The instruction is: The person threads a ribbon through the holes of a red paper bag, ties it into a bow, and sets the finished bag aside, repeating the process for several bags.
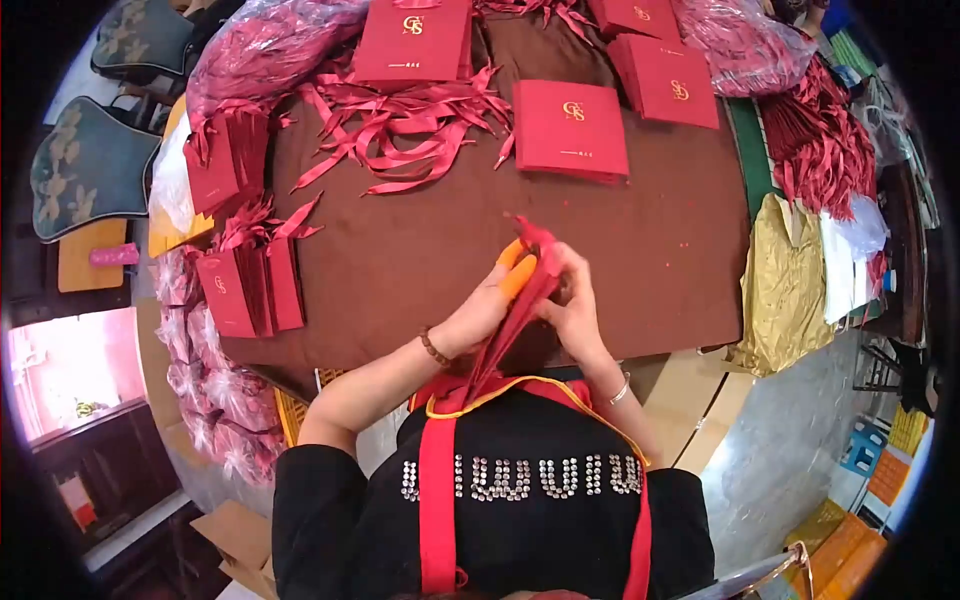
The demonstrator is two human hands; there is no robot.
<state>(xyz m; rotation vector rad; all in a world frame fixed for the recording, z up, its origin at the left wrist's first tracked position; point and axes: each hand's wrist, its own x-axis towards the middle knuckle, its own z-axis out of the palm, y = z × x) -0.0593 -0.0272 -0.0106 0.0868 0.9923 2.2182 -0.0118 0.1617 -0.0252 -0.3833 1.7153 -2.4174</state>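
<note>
A flat red paper gift bag [512, 325], seen nearly edge-on, is tilted between my hands in front of my chest. My left hand [483, 308], with orange covers on its fingertips, grips it from the left near the top. On the other side my right hand [574, 305] has its fingers closed on the same bag and its red ribbon [530, 230]. The fingertips are partly hidden. Just beyond lies a stack of red bags [570, 130] with a gold logo.
Loose red ribbons [410, 140] spread below another bag stack [412, 45] on the brown-covered table [400, 270]. More bags stand at the left edge [228, 290]. A gold plastic bag [785, 290] hangs at the right, above a cardboard box [695, 400].
</note>
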